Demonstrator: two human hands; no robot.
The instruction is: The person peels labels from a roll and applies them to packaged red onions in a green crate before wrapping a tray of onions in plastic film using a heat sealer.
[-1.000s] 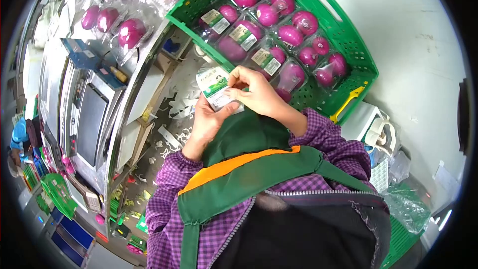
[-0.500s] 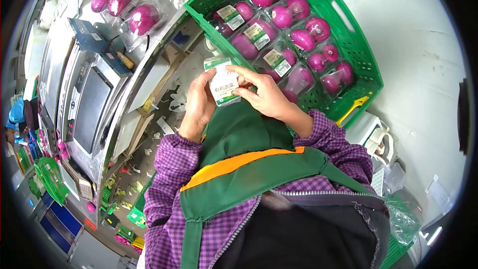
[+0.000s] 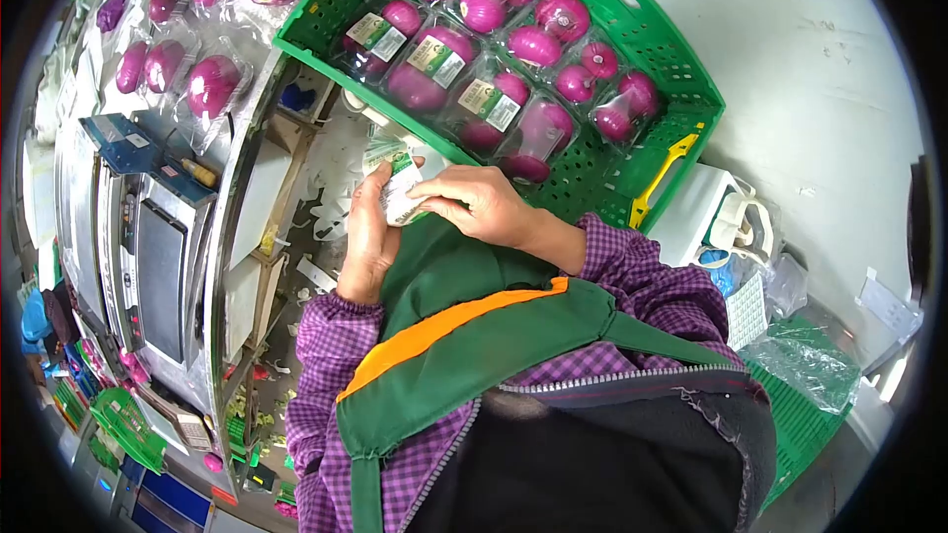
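Note:
A stack of white-and-green printed labels (image 3: 398,199) is held in front of the apron, its top edges slightly fanned. My left hand (image 3: 367,237) grips the stack from the left side, thumb on its face. My right hand (image 3: 486,205) pinches at the stack's right edge with thumb and fingertips. Just beyond, a green crate (image 3: 681,54) holds clear packs of purple onions (image 3: 534,45). Three packs in the near left row carry a similar label (image 3: 489,104); the others show none on the visible side.
On the left bench, bagged purple onions (image 3: 213,86) lie beyond a machine with a dark plate (image 3: 163,276). A white bag handle (image 3: 741,222) and clear plastic film (image 3: 805,365) are at the right. Scraps litter the floor below the bench.
The label stack has tilted and its sheets are fanned at the top. My right fingers have moved from its upper face to its edge. The view has shifted, moving the crate left and up.

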